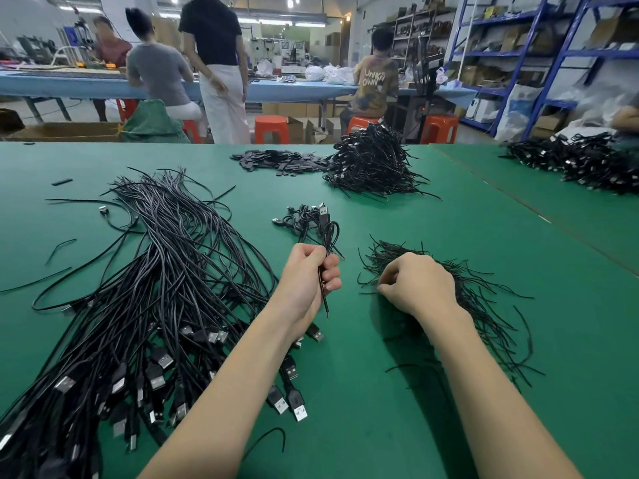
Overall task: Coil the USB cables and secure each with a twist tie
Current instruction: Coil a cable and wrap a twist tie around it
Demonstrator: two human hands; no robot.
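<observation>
Left hand (311,271): fist wrapped tight round a folded USB cable (328,243), loops poking up above the knuckles.
Right hand (415,283): fingers curled, digging into the twist-tie heap (460,299); grip on a tie unclear.
Loose cables (155,288): sprawled left on the green table (484,236).
Coiled cables (304,217): small cluster just beyond the left hand.

The only readable text is pale block lettering on the back of a mustard-yellow patterned T-shirt (377,85), worn by a person seated on an orange plastic stool past the far edge of the green work table (449,236). It reads "UNKN" over "OWN".
</observation>
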